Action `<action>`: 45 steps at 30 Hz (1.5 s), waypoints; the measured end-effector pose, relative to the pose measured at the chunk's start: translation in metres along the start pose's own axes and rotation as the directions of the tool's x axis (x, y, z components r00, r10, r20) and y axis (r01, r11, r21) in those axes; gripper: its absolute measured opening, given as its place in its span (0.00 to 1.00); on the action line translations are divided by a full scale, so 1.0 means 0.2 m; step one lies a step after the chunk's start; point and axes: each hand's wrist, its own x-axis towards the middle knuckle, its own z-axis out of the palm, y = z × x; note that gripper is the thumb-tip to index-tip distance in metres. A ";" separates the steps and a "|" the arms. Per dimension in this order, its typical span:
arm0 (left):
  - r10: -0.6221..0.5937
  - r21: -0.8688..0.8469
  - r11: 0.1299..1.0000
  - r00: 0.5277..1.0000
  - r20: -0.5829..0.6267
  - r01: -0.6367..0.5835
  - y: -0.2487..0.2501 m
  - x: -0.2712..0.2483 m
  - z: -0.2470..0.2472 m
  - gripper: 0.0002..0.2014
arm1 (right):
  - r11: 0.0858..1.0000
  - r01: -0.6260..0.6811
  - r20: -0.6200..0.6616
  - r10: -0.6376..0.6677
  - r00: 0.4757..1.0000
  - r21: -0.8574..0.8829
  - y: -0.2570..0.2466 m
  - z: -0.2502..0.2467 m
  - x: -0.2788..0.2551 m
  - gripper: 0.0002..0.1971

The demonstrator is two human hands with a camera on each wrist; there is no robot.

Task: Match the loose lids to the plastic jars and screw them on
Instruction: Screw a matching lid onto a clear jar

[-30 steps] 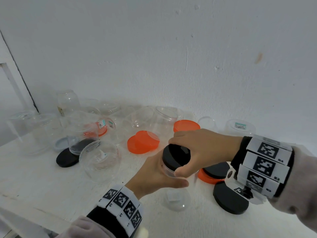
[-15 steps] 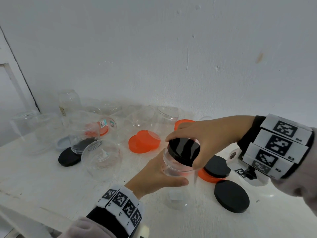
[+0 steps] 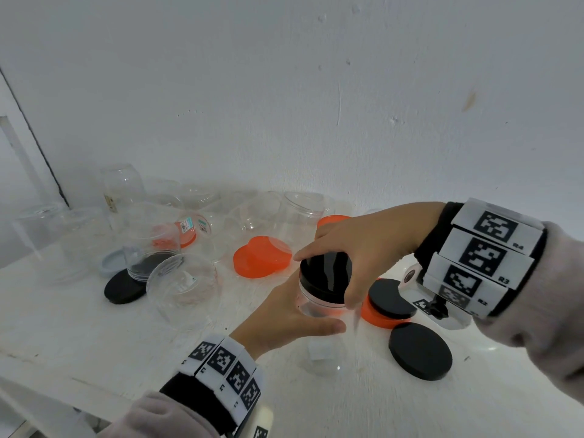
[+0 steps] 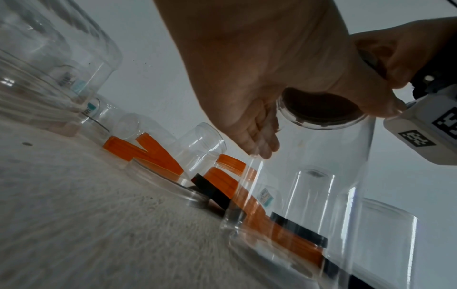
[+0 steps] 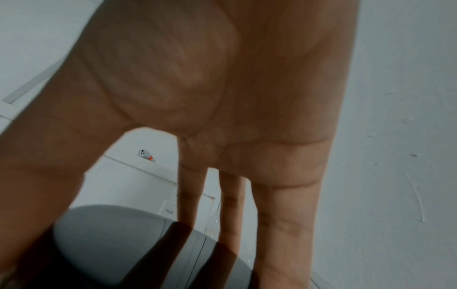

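Near the front of the white surface (image 3: 79,336), the left hand (image 3: 284,324) wraps its grip around the clear jar (image 3: 319,303), which stands upright. The right hand (image 3: 363,245) curls its grip over the black lid (image 3: 325,273) sitting on the jar's mouth. Just right lie 2 black lids (image 3: 420,350), 1 resting on an orange lid (image 3: 376,316).

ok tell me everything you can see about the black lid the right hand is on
The black lid is a round, glossy plastic cap with a flat top that catches pale reflections and a short side wall. It sits on the mouth of a small clear plastic jar, slightly tilted toward the camera. The right hand grips its rim from above with curled fingers and thumb; the left hand holds the jar body below. Whether it is fully screwed down cannot be told.
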 end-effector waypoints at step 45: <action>-0.028 0.010 1.000 1.000 -0.009 0.028 0.02 -0.01 0.02 0.39 | 0.997 0.075 -0.002 -0.075 0.997 -0.025 -0.02 0.02 -0.04 0.40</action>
